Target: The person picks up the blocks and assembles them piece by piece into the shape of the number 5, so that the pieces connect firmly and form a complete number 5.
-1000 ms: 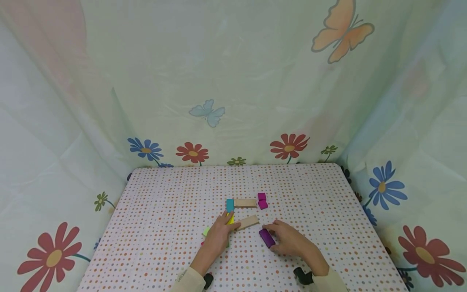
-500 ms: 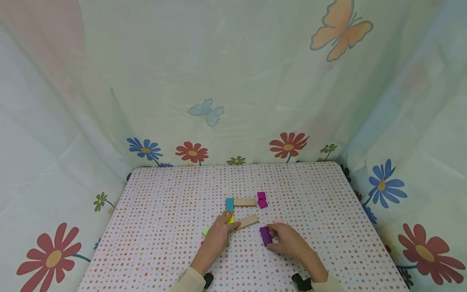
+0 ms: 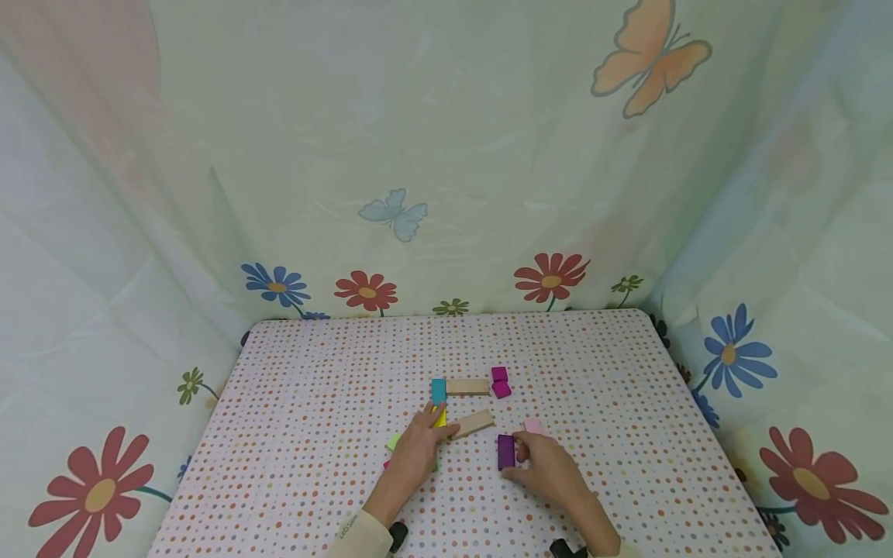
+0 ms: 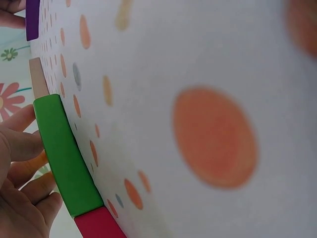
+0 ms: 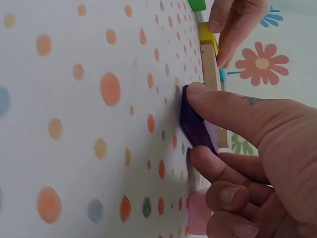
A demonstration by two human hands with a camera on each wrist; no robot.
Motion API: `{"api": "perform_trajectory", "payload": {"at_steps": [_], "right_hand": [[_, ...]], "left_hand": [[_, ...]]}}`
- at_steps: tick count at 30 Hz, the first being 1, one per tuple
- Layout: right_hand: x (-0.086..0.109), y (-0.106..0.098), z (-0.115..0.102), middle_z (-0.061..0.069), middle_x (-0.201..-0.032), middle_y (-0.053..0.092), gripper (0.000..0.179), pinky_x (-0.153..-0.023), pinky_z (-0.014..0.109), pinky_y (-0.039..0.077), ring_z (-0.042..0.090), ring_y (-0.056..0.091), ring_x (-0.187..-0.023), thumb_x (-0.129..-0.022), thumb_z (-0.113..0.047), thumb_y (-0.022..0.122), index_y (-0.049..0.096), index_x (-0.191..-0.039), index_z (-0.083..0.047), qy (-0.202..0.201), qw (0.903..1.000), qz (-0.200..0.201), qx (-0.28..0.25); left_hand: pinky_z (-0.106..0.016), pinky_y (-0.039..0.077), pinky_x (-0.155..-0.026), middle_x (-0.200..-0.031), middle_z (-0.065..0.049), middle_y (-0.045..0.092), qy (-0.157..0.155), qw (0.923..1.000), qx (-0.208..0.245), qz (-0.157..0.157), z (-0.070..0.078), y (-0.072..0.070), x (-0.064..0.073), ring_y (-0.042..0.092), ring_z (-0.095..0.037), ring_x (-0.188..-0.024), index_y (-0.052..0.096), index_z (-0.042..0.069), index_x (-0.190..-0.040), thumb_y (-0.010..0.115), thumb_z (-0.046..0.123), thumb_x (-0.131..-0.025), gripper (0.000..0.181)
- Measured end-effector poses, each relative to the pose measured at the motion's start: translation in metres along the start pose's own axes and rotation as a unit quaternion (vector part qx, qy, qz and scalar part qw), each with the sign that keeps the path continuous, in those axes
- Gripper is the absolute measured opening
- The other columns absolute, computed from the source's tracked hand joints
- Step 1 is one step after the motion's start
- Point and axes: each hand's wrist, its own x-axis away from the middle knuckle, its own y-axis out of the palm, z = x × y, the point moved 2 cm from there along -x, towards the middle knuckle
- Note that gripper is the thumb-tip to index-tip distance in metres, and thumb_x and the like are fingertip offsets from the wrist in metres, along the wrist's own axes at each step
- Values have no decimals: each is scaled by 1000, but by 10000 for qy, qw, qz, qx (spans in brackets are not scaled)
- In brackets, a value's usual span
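In the head view my right hand (image 3: 551,471) pinches a purple block (image 3: 505,452) by its near and far ends, thumb and index finger bent round it. The block lies low at the tabletop, its long side pointing away from me. My left hand (image 3: 412,449) has thumb and index finger about a yellow block (image 3: 440,417), which it partly covers. A teal block (image 3: 438,391) stands end to end beyond the yellow one. Beside the left thumb, a plain wooden block (image 3: 473,424) lies slanted. The left wrist view shows a green block (image 4: 67,153) against a red block (image 4: 101,223), near my left fingers.
Another plain wooden block (image 3: 469,387) extends right from the teal one. Two magenta blocks (image 3: 501,389) lie to its right. A pink block (image 3: 533,426) sits just beyond my right hand. A lime block (image 3: 393,441) shows left of my left hand. Dotted cloth (image 3: 314,403) covers the table.
My right hand has gripped the purple block and turned it from a slant to pointing straight away from me. The pink block has come into sight. My left hand has stayed put.
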Motion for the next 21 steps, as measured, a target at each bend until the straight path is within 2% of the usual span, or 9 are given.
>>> {"api": "perform_trajectory", "payload": {"at_steps": [7,11,21], "right_hand": [[3,5,-3,-6,-80,58,71,-58,22,37,9,47,-66,-78,-36,94,68,-135,-2,166,9996,218,-16],[3,8,-3,-6,-80,58,71,-57,23,37,9,47,-66,-77,-38,94,69,-133,-2,115,9994,340,5],[1,14,-3,-5,-82,58,75,-57,23,38,9,48,-67,-79,-40,93,67,-135,2,129,9990,414,-64]], "left_hand": [[-54,48,-119,-161,-16,53,14,10000,-1,41,-1,1,0,48,-40,-152,76,20,-133,60,-3,-102,42],[-54,49,-118,-161,-16,54,45,10000,-18,76,-1,1,0,50,-40,-151,76,20,-133,60,-3,-102,42],[-55,49,-117,-160,-17,54,77,9999,-1,129,0,1,0,50,-41,-150,76,19,-132,60,-4,-101,42]]}}
